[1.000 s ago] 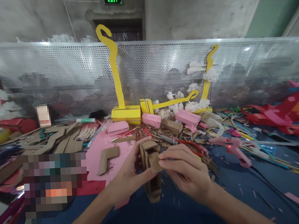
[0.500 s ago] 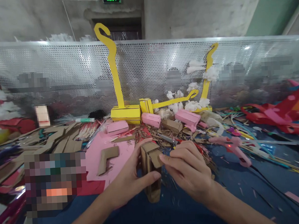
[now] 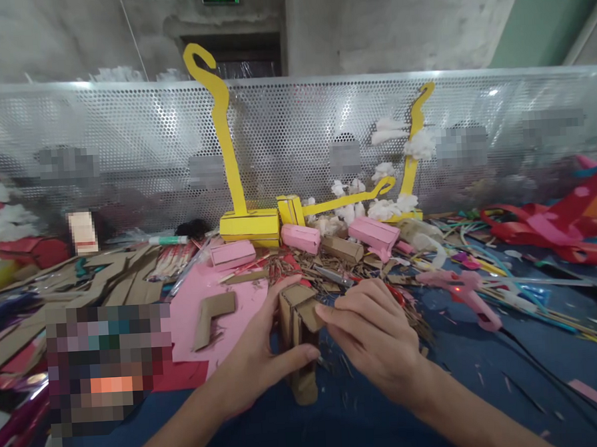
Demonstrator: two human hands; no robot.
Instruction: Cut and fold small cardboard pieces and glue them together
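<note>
A small brown cardboard box [image 3: 303, 383] stands upright on the blue table in front of me. My left hand [image 3: 255, 359] wraps around it, fingers behind and thumb across the near side. At its top right, a cardboard flap [image 3: 311, 315] sticks out over the edge. My right hand [image 3: 371, 333] pinches that flap between thumb and forefinger, the other fingers curled in. Left of the box, an L-shaped cardboard piece [image 3: 210, 316] lies on a pink sheet [image 3: 183, 323]. To the right rests a pink glue gun [image 3: 465, 293] with a small red light.
Behind the hands lie pink boxes [image 3: 233, 253], scissors [image 3: 334, 275] and cardboard scraps. Yellow boxes with hooked strips [image 3: 229, 154] stand against a perforated metal screen [image 3: 293, 130]. Cardboard strips [image 3: 106, 280] pile up at left; red ribbons [image 3: 529, 231] lie at right. The glue gun's black cord [image 3: 546, 364] runs toward the lower right.
Both hands keep their hold on the cardboard box and its flap, almost still. The whole view has shifted very slightly.
</note>
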